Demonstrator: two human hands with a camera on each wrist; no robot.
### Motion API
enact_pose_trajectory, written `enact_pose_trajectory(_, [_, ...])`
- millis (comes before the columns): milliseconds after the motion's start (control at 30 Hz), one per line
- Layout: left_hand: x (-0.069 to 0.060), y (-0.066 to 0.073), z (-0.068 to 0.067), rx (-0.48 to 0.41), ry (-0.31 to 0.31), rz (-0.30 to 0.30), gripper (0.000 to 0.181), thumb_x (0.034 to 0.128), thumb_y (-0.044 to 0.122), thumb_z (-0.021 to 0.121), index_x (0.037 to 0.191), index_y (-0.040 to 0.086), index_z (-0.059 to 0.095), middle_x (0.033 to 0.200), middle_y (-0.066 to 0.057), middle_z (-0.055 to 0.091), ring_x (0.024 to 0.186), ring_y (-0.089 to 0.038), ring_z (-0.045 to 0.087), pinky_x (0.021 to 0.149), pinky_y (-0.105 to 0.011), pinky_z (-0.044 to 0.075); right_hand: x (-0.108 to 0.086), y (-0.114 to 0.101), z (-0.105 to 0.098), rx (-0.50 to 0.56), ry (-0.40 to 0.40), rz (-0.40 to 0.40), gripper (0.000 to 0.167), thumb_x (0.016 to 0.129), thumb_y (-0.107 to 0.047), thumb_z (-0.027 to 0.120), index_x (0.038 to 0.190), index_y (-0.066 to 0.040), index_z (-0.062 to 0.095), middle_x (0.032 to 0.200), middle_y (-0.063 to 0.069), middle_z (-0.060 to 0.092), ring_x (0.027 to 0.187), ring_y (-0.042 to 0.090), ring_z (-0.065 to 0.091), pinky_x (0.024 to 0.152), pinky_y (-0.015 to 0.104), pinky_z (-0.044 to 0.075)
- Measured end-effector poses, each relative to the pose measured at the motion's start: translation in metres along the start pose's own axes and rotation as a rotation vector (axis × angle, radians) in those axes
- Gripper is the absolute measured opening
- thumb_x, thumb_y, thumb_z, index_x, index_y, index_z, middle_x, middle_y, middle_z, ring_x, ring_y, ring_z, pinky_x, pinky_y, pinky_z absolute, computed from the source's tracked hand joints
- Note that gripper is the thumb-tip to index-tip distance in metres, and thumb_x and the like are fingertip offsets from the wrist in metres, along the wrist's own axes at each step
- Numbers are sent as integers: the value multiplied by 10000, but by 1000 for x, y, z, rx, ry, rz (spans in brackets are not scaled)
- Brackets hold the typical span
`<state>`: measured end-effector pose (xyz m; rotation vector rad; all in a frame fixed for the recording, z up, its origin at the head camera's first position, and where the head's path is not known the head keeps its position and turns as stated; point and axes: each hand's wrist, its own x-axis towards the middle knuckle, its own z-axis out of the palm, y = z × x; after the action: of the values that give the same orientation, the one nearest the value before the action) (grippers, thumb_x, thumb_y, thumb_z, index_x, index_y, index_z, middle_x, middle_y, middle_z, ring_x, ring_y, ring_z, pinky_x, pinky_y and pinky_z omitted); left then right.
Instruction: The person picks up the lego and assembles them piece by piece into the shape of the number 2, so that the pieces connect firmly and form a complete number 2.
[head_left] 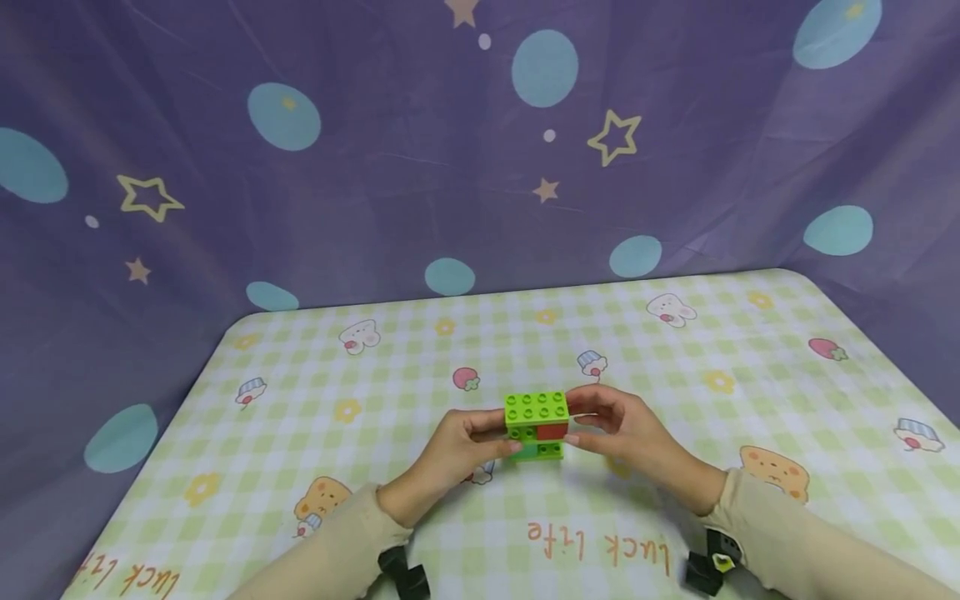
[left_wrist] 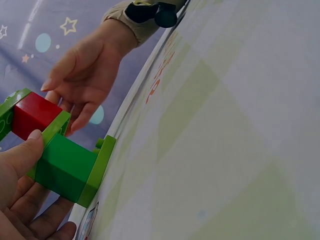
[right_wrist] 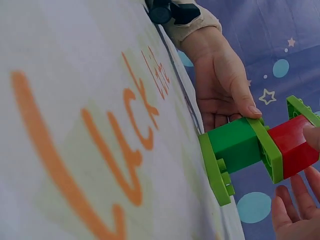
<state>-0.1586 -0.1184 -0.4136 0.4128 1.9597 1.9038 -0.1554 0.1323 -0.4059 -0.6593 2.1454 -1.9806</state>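
A stack of toy building blocks [head_left: 536, 408] stands upright on the table, with light green studded plates at top, middle and bottom. Between the lower plates sits a dark green block [left_wrist: 67, 165]; a red block [right_wrist: 295, 145] is between the upper ones. My left hand [head_left: 468, 446] grips the stack from the left, its thumb in front near the middle plate and its fingers behind the dark green block. My right hand [head_left: 622, 425] is at the stack's right side by the red block, thumb and fingers spread apart. In the left wrist view its thumb is clear of the red block.
A checked cloth with cartoon prints covers the table [head_left: 262, 442]. Behind it hangs a purple curtain [head_left: 390, 208] with stars and blue ovals. Each wrist wears a dark strapped device, such as the one at the right sleeve [head_left: 712, 562].
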Motion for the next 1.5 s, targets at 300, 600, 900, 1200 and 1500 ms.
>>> enact_pose_trajectory(300, [-1, 0, 0, 7, 3, -1, 437, 815, 70, 730, 1224, -23, 607, 1181, -178, 632, 1029, -237, 647, 799, -269, 535, -2, 6, 3, 52, 6, 38, 406, 807, -26, 725, 1164, 68, 557, 1115, 102, 626, 1009, 154, 619, 875, 285, 505])
enact_pose_trajectory(600, [-1, 1, 1, 2, 3, -8, 438, 815, 90, 735, 1225, -6, 613, 1182, -159, 637, 1027, -226, 649, 813, -264, 529, 4, 8, 9, 79, 18, 20, 404, 786, 7, 733, 1142, 85, 559, 1112, 134, 625, 992, 163, 633, 862, 284, 513])
enact_pose_trajectory(900, [-3, 1, 0, 6, -1, -9, 434, 816, 75, 732, 1227, 0, 616, 1181, -155, 641, 1037, -239, 645, 787, -254, 535, 4, 10, 9, 65, 12, 13, 391, 795, 2, 726, 1140, 76, 558, 1101, 112, 634, 981, 167, 633, 849, 283, 518])
enact_pose_trajectory(1200, [-2, 6, -3, 51, -30, -36, 480, 808, 82, 739, 1253, -9, 586, 1197, -164, 628, 1061, -273, 622, 799, -268, 533, 4, 6, 7, 58, 5, 25, 398, 787, -11, 738, 1140, 59, 568, 1125, 138, 622, 985, 166, 631, 859, 288, 515])
enact_pose_trajectory(1500, [-7, 6, -8, 117, 7, -68, 485, 808, 118, 748, 1254, 13, 590, 1207, -130, 626, 1104, -251, 594, 862, -283, 510, 4, 5, 8, 26, -8, 11, 392, 797, -7, 728, 1147, 65, 567, 1127, 177, 619, 984, 166, 633, 859, 286, 514])
